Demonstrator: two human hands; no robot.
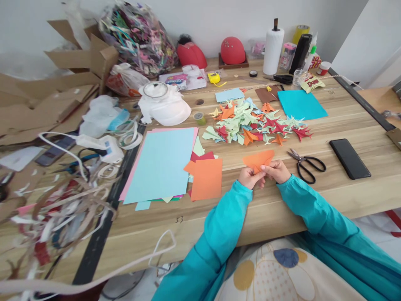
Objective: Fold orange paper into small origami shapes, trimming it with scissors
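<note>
My left hand (249, 177) and my right hand (277, 170) meet over the wooden table (282, 217), both pinched on a partly folded orange paper (258, 159). The fingers press its near edge; the rest of the sheet lies flat on the wood. Beyond it spreads a pile of folded paper shapes (255, 123) in green, red and orange. Black scissors (305, 164) lie just right of my right hand. A small orange sheet (206, 179) lies to the left of my left hand.
A stack of large coloured sheets topped by light blue (161, 163) lies left of centre. A black phone (349, 158) and a teal sheet (300, 104) are at the right. A paper towel roll (273, 50), cardboard (75, 67), bags and paper strips (53, 217) crowd the back and left.
</note>
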